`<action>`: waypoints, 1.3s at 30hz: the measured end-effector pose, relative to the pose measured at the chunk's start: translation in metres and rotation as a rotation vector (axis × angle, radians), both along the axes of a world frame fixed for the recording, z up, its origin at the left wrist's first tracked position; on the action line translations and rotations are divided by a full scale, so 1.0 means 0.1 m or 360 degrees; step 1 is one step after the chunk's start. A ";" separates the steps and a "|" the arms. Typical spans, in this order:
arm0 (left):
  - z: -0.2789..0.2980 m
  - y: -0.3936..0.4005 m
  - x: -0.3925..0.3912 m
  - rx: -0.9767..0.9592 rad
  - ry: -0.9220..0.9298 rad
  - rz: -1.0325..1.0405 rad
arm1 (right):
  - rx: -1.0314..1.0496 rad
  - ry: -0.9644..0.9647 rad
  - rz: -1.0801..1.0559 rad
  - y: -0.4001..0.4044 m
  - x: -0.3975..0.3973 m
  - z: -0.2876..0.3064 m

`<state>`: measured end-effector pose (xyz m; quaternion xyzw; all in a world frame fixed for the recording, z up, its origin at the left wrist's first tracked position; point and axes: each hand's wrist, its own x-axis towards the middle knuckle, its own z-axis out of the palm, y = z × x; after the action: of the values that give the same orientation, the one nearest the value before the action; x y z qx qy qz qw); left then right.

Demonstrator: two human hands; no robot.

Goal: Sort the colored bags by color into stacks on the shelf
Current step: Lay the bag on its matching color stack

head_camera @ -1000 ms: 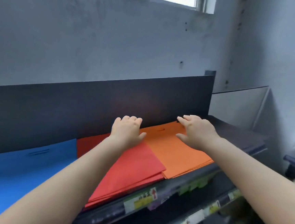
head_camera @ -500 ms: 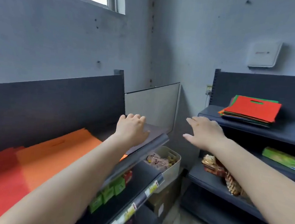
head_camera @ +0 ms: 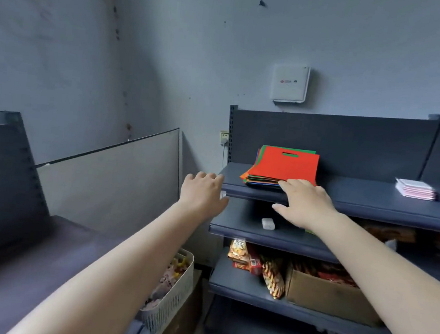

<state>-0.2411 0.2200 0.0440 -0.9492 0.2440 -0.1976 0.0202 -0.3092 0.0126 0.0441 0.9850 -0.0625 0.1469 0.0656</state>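
Bags lie in one mixed stack, red on top, on upper shelf. Right hand w/ relaxed fingers just before stack; left hand also loose, holding nothing.

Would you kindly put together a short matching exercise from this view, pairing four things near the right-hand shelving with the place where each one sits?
Things:
1. mixed stack of colored bags
2. pink-and-white stack
3. small white adapter
4. cardboard box

Places:
A. second shelf down, below the right hand
B. right part of the top shelf
C. third shelf down, beside snack packets
D. left part of the top shelf, red bag uppermost

Pairs: 1-D, 2-B, 3-A, 4-C
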 end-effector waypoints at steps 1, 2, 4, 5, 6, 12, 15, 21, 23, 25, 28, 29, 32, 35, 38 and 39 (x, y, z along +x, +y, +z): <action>0.00 -0.12 0.15 -0.0009 0.0004 -0.0026 | 0.0002 -0.0003 -0.0033 -0.11 0.11 0.01; 0.01 -0.24 0.30 -0.0012 0.0009 -0.0054 | 0.0011 -0.0008 -0.0064 -0.21 0.21 0.02; 0.00 -0.45 0.58 -0.0007 0.0009 -0.0101 | 0.0038 -0.0016 -0.0122 -0.41 0.41 0.02; -0.01 -0.55 0.70 -0.0004 0.0008 -0.0118 | 0.0048 -0.0018 -0.0147 -0.51 0.50 0.01; -0.01 -0.64 0.82 -0.0001 0.0008 -0.0133 | 0.0056 -0.0020 -0.0167 -0.60 0.59 0.00; -0.11 -1.13 1.42 0.0009 0.0039 -0.0163 | 0.0143 -0.0039 -0.0206 -1.10 1.10 -0.09; -0.16 -1.39 1.68 0.0004 0.0041 -0.0154 | 0.0179 -0.0043 -0.0205 -1.37 1.37 -0.13; -0.31 -1.85 2.14 0.0003 0.0110 -0.0090 | 0.0239 -0.0002 -0.0164 -1.90 1.89 -0.21; -0.39 -1.98 2.29 0.0006 0.0135 -0.0063 | 0.0272 0.0016 -0.0149 -2.06 2.05 -0.26; -0.49 -2.09 2.42 0.0002 0.0165 -0.0045 | 0.0307 0.0045 -0.0142 -2.21 2.19 -0.34; -0.63 -2.24 2.61 -0.0010 0.0234 -0.0030 | 0.0414 0.0073 -0.0145 -2.39 2.37 -0.48; -0.67 -2.29 2.67 -0.0018 0.0253 -0.0028 | 0.0462 0.0081 -0.0152 -2.44 2.43 -0.53; -0.79 -2.40 2.88 -0.0061 0.0309 -0.0015 | 0.0636 0.0083 -0.0200 -2.58 2.60 -0.68; -0.90 -2.50 3.09 -0.0078 0.0366 -0.0027 | 0.0772 0.0050 -0.0312 -2.69 2.77 -0.80; -0.98 -2.58 3.27 -0.0181 0.0399 -0.0080 | 0.0945 0.0019 -0.0487 -2.81 2.92 -0.89; -1.00 -2.61 3.32 -0.0210 0.0395 -0.0120 | 0.1025 -0.0002 -0.0530 -2.85 2.95 -0.92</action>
<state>0.0905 -0.0406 -0.0561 -0.9558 0.2666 -0.0950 -0.0798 -0.0138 -0.2728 -0.0475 0.9313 -0.2653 0.1074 -0.2252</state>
